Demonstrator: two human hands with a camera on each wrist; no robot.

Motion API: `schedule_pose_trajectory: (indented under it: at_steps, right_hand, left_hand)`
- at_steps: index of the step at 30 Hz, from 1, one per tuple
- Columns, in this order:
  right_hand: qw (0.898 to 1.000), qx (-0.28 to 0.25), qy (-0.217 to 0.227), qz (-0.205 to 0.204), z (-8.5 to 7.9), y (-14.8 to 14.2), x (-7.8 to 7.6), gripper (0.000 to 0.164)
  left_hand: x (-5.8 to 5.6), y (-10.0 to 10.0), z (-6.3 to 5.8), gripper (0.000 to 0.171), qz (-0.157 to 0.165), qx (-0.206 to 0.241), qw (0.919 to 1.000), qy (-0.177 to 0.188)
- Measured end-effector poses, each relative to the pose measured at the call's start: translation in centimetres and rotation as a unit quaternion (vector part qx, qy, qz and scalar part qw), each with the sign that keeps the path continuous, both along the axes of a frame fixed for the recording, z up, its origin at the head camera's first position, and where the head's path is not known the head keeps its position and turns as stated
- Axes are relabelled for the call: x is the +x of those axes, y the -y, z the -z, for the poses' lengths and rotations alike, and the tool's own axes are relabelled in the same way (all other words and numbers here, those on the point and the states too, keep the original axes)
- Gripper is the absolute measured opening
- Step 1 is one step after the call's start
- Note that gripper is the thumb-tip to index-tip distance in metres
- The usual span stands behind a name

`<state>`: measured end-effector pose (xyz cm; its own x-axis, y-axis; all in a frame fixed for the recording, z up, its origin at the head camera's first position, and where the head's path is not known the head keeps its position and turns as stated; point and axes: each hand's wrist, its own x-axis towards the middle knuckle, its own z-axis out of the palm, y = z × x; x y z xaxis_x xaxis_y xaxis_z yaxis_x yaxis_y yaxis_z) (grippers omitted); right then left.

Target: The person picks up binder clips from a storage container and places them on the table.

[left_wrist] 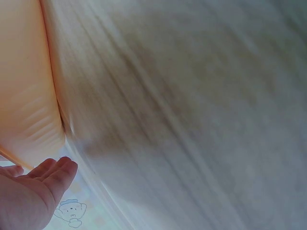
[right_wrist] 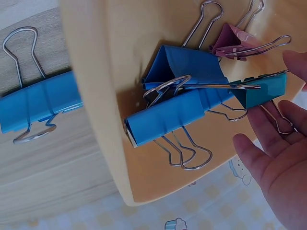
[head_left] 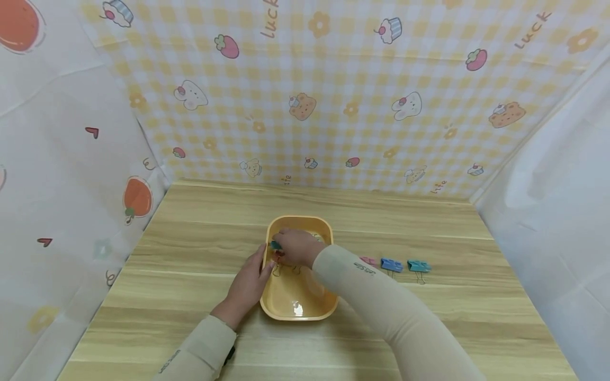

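A yellow plastic bin (head_left: 297,296) sits on the wooden table. My left hand (head_left: 247,283) holds its left rim, thumb over the inner side and fingers along the outer wall; those fingers show low in the left wrist view. Inside the bin, my right hand (head_left: 296,246) pinches a small teal binder clip (right_wrist: 261,91) between thumb and fingers. Close beside that clip lie two blue binder clips (right_wrist: 165,117) (right_wrist: 187,67), overlapping each other, and a pink binder clip (right_wrist: 235,40) with wire handles spread. My right forearm hides part of the bin's right rim.
Right of the bin, a pink binder clip (head_left: 368,261), a blue binder clip (head_left: 392,265) and a teal binder clip (head_left: 419,266) lie in a row on the table (head_left: 205,222). A patterned cloth (head_left: 333,69) stands behind the table; white cloth hangs at both sides.
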<state>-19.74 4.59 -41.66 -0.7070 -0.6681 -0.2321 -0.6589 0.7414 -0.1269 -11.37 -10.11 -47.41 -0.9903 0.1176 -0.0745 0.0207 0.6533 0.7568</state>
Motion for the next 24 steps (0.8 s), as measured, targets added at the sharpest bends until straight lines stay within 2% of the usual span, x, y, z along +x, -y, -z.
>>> schedule_pose_trajectory:
  at_steps: [9, 24]
  right_hand:
    - [0.999, -0.031, 0.009, -0.008, -1.0, -0.6, 0.6, 0.037]
    - [0.998, -0.064, 0.024, -0.002, -2.7, -1.7, 1.4, 0.046]
  left_hand:
    - [-0.1, 0.0, 0.1, 0.062, 0.001, 0.0, 1.0, -0.002]
    - [-0.1, 0.0, 0.1, 0.061, -0.001, -0.004, 1.0, 0.0]
